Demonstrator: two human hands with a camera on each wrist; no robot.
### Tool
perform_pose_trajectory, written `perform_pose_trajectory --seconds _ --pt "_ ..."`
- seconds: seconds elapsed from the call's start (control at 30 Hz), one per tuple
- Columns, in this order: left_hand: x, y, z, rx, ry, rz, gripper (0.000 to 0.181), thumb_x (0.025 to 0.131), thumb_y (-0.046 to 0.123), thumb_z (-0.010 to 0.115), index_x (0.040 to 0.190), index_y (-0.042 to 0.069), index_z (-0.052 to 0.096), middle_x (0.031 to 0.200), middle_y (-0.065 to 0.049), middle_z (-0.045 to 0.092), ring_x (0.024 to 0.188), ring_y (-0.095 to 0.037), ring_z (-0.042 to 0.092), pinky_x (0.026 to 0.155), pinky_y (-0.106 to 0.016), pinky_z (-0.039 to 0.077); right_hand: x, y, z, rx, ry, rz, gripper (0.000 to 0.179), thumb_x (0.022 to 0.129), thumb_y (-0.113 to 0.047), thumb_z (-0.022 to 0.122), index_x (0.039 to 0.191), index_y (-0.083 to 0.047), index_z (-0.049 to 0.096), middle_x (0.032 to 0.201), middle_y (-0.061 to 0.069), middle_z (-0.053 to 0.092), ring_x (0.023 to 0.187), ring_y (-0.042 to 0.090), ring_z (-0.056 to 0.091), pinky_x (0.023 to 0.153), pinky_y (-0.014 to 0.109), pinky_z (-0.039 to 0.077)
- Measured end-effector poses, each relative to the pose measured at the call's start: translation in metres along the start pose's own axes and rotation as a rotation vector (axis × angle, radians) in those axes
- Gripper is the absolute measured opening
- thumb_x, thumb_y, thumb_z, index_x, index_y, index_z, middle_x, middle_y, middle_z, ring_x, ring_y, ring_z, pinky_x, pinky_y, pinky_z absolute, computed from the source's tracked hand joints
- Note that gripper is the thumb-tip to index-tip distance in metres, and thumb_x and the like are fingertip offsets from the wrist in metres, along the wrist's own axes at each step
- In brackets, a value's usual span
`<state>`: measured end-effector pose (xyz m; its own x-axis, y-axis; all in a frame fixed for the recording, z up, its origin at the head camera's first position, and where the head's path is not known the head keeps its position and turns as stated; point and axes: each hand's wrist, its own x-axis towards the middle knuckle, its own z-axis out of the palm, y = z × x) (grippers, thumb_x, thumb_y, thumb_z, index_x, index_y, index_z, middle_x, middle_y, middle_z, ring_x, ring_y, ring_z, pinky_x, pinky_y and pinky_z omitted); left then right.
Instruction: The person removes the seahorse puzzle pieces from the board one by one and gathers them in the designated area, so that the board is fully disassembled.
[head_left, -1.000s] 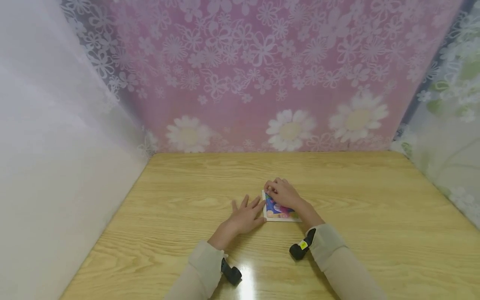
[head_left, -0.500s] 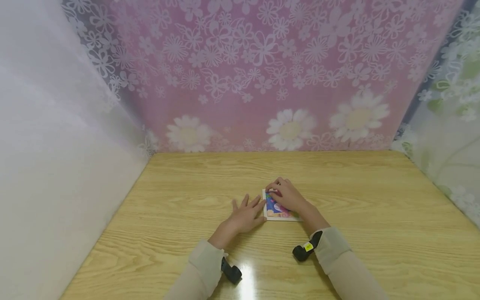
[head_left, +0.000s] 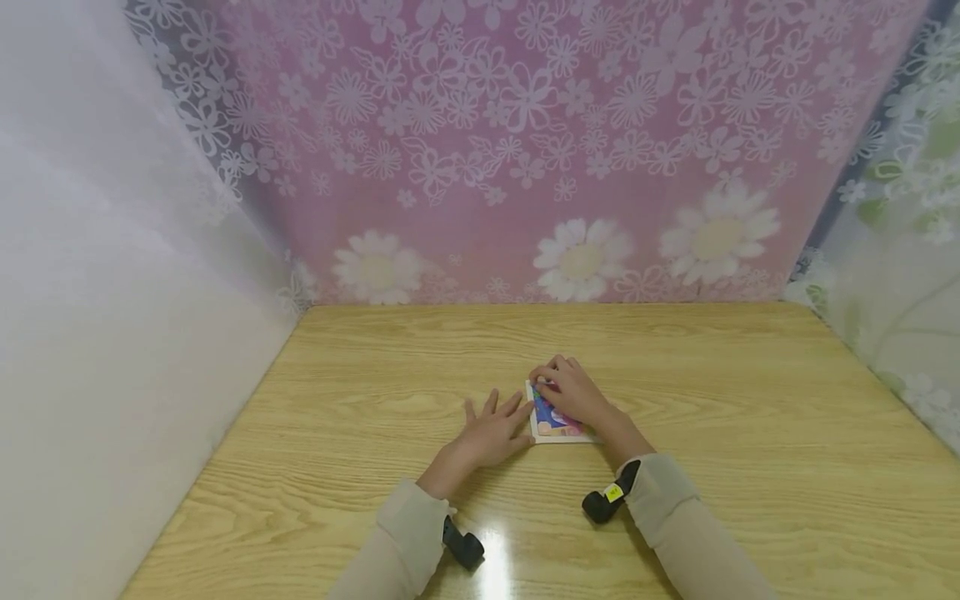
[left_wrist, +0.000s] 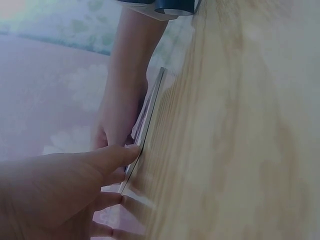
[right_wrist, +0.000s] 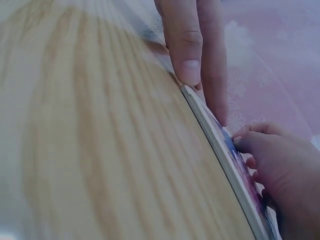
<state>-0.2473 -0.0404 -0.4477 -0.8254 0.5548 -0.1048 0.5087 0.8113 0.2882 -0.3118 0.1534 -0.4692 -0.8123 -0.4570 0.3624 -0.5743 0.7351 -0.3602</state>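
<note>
A white-bordered picture board lay flat near the middle of the table. The person's left hand was relaxed, fingers spread, thumb touching the board's near left corner. The right hand curved its fingers over the far left part; whether it pinched anything could not be told.

1. I have one left hand, one right hand.
2. I wear two sleeves and two black wrist cameras.
3. I count one white-edged picture board.
4. I face one table, one pink backdrop, three large daisies.
</note>
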Motion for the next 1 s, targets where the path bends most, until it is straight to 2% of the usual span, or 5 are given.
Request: perform_pose_trajectory --seconds 0.23,0.63,1.0 --pt "0.0003 0.0036 -0.0011 -0.01 -0.009 0.006 0.062 0.094 0.047 0.044 0.146 0.018 0.028 0.15 -0.007 0.018 0.134 -0.041 0.007 0.096 -0.068 0.003 -0.0011 -0.0015 -0.0017 -0.02 -0.019 0.045 0.008 0.091 -0.02 0.059 0.097 -0.021 0.064 0.092 0.002 0.05 0.081 0.021 0.042 0.069 0.036 0.039" --pt "0.0012 -0.0005 0.0004 -0.035 0.015 0.014 0.063 0.093 0.045 0.048 0.145 0.015 0.03 0.15 -0.008 0.019 0.134 -0.041 0.008 0.095 -0.07 0.004 0.0007 -0.0066 0.0017 -0.014 0.019 0.084 0.004 0.089 -0.019 0.062 0.092 -0.019 0.064 0.087 0.001 0.05 0.079 0.021 0.043 0.068 0.036 0.039" --pt "0.0032 -0.0004 0.0013 -0.036 0.002 0.013 0.061 0.093 0.044 0.047 0.146 0.018 0.028 0.151 0.002 0.016 0.134 -0.041 0.006 0.095 -0.069 0.001 -0.0022 -0.0073 -0.0033 0.003 -0.007 0.086 0.006 0.09 -0.017 0.061 0.094 -0.02 0.063 0.093 0.002 0.05 0.085 0.023 0.044 0.073 0.038 0.039"
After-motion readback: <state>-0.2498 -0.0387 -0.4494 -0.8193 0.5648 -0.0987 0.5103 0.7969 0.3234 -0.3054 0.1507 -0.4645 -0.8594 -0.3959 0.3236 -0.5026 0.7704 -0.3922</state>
